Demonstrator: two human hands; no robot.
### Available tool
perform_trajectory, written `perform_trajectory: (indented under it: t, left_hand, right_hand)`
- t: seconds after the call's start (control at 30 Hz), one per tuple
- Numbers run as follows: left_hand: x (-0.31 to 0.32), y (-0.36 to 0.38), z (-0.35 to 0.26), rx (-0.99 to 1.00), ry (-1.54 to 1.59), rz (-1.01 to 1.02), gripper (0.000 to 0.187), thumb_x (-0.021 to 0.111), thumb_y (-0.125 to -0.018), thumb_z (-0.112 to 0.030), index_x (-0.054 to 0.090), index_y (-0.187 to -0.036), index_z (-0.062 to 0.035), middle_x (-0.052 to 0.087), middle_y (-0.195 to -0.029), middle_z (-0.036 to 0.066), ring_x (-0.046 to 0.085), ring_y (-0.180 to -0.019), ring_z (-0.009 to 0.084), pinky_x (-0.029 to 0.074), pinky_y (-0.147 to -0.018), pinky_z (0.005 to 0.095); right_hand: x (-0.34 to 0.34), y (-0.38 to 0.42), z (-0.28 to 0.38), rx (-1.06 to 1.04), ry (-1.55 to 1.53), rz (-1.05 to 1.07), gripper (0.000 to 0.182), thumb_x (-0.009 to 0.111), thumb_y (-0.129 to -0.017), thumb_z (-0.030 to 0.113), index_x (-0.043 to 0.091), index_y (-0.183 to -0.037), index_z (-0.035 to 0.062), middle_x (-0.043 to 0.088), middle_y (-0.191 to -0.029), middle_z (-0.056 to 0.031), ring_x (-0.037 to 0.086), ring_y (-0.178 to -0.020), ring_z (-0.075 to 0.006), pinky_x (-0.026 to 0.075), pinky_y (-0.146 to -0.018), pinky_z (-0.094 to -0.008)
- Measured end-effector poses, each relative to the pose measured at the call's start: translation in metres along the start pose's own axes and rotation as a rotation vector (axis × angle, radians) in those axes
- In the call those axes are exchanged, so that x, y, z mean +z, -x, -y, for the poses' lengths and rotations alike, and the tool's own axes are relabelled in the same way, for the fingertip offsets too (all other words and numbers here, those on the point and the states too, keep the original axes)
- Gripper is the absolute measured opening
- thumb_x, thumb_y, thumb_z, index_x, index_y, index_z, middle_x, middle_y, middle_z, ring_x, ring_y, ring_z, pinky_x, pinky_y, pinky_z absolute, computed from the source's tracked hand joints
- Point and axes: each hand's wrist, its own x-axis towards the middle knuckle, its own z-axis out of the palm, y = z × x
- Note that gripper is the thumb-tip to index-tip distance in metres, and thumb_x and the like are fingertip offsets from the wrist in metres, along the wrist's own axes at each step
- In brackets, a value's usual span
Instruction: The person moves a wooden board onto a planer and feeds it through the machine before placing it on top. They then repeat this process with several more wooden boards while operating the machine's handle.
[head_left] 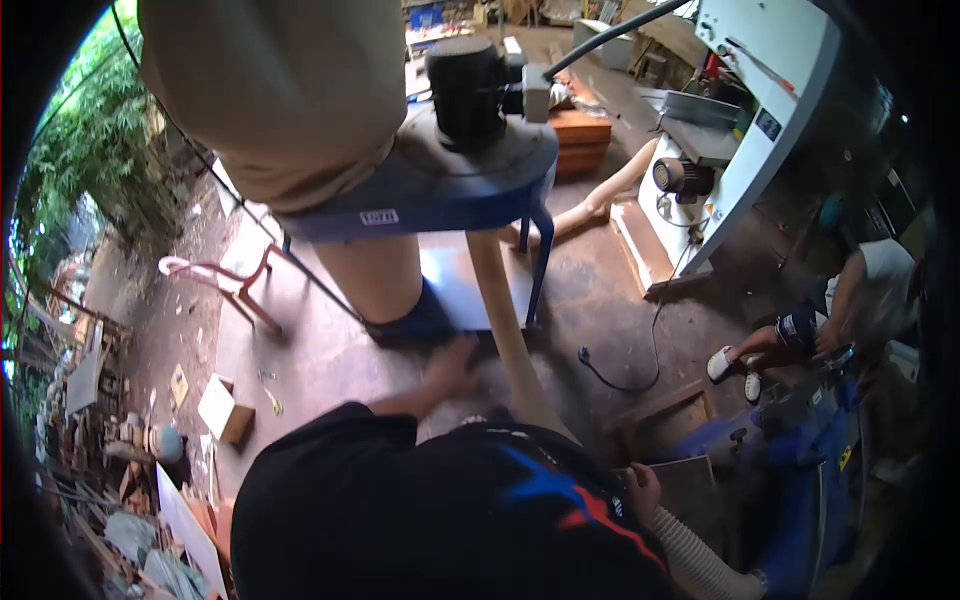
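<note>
My left hand point(455, 368) reaches forward over the floor, close to the base of a blue dust collector point(450, 205). Motion smears its fingers, so I cannot make out their shape. Beside it a pale flexible hose point(505, 335) runs down from the collector toward my black shirt point(440, 510). My right hand point(643, 490) is low at the right, its fingers curled, at the upper end of a ribbed hose point(705, 548). What they close on is hidden. Above the collector's rim sit a black motor point(465, 95) and a big beige bag point(280, 80).
A white bandsaw point(770, 100) stands at the upper right, a black cable point(640, 385) on the floor before it. A seated person point(840, 300) is at the right, near a blurred blue machine point(800, 440). At the left are a chair frame point(235, 285) and a wooden box point(227, 412).
</note>
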Motion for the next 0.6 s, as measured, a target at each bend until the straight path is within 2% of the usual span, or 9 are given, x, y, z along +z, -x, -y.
perform_trajectory:
  t: [0.07,0.1,0.13,0.2,0.3,0.4,0.43,0.53,0.6]
  left_hand:
    - [-0.047,-0.037,0.028,-0.057,-0.012,-0.351,0.085,0.068,-0.084,-0.046,0.037,-0.151,-0.0038,0.043,-0.15,0.026,0.036,-0.142,0.0423,0.027,-0.118,0.053]
    - [-0.07,-0.056,0.039,-0.164,0.038,-0.527,0.089,0.07,-0.084,-0.047,0.034,-0.154,-0.006,0.042,-0.149,0.028,0.035,-0.142,0.0443,0.025,-0.118,0.0555]
    - [-0.085,-0.084,0.056,-0.315,-0.124,-0.652,0.094,0.074,-0.081,-0.05,0.033,-0.155,-0.0084,0.04,-0.15,0.028,0.032,-0.144,0.0453,0.024,-0.117,0.059]
    - [-0.182,-0.104,0.044,-0.093,-0.312,-0.929,0.097,0.075,-0.079,-0.054,0.034,-0.156,-0.0106,0.039,-0.152,0.027,0.029,-0.146,0.0438,0.021,-0.117,0.0611]
    - [-0.296,-0.143,0.048,0.048,-0.536,-1.085,0.096,0.076,-0.077,-0.054,0.038,-0.153,-0.0117,0.04,-0.151,0.025,0.029,-0.146,0.0414,0.02,-0.118,0.0611]
    - [-0.39,-0.193,0.079,0.014,-0.582,-1.073,0.091,0.073,-0.079,-0.055,0.038,-0.153,-0.0142,0.036,-0.154,0.023,0.029,-0.144,0.0455,0.022,-0.115,0.0635]
    - [-0.422,-0.198,0.069,0.048,-0.666,-1.132,0.089,0.073,-0.081,-0.05,0.038,-0.152,-0.01,0.038,-0.152,0.022,0.03,-0.145,0.0415,0.021,-0.118,0.0588]
    - [-0.497,-0.247,0.123,0.193,-0.692,-1.113,0.087,0.07,-0.083,-0.048,0.037,-0.153,-0.0081,0.039,-0.153,0.02,0.03,-0.146,0.0375,0.021,-0.121,0.0523]
    - [-0.528,-0.278,0.145,0.101,-0.708,-1.205,0.088,0.075,-0.076,-0.046,0.042,-0.149,-0.0093,0.043,-0.151,0.018,0.038,-0.142,0.0355,0.026,-0.12,0.0482]
  right_hand:
    - [0.005,-0.009,0.013,-0.012,0.065,0.038,0.029,0.07,-0.095,0.013,0.064,-0.117,-0.0038,0.071,-0.097,-0.0074,0.067,-0.083,-0.0108,0.055,-0.074,-0.0257]
    - [0.011,-0.015,0.021,-0.005,0.099,0.048,0.028,0.07,-0.094,0.013,0.064,-0.117,-0.0036,0.071,-0.096,-0.0072,0.067,-0.083,-0.0109,0.055,-0.075,-0.0254]
    - [0.018,-0.019,0.025,0.001,0.127,0.061,0.028,0.07,-0.094,0.012,0.064,-0.116,-0.0033,0.071,-0.096,-0.007,0.067,-0.082,-0.0109,0.055,-0.076,-0.025]
    - [0.025,-0.035,0.025,0.022,0.091,0.059,0.025,0.069,-0.094,0.01,0.065,-0.115,-0.0026,0.071,-0.096,-0.0065,0.066,-0.082,-0.0106,0.055,-0.075,-0.0259]
    - [0.058,-0.094,0.034,-0.059,0.099,0.084,0.023,0.068,-0.094,0.01,0.065,-0.113,-0.0016,0.07,-0.093,-0.0058,0.066,-0.08,-0.0103,0.055,-0.071,-0.0263]
    - [0.09,-0.136,0.047,-0.075,0.1,0.069,0.019,0.069,-0.093,0.009,0.065,-0.109,0.0001,0.067,-0.086,-0.0035,0.063,-0.072,-0.0095,0.052,-0.062,-0.0251]
    - [0.109,-0.156,0.056,-0.114,0.108,0.055,0.017,0.068,-0.092,0.009,0.065,-0.106,0.0006,0.065,-0.082,-0.002,0.061,-0.068,-0.0091,0.048,-0.058,-0.0242]
    - [0.168,-0.183,0.12,-0.201,0.114,0.042,0.017,0.068,-0.092,0.009,0.065,-0.107,-0.0002,0.066,-0.082,-0.0028,0.062,-0.068,-0.0091,0.049,-0.058,-0.0243]
    - [0.205,-0.196,0.149,-0.243,0.089,0.073,0.019,0.068,-0.091,0.008,0.066,-0.108,-0.0002,0.066,-0.083,-0.0035,0.061,-0.068,-0.0094,0.049,-0.058,-0.0246]
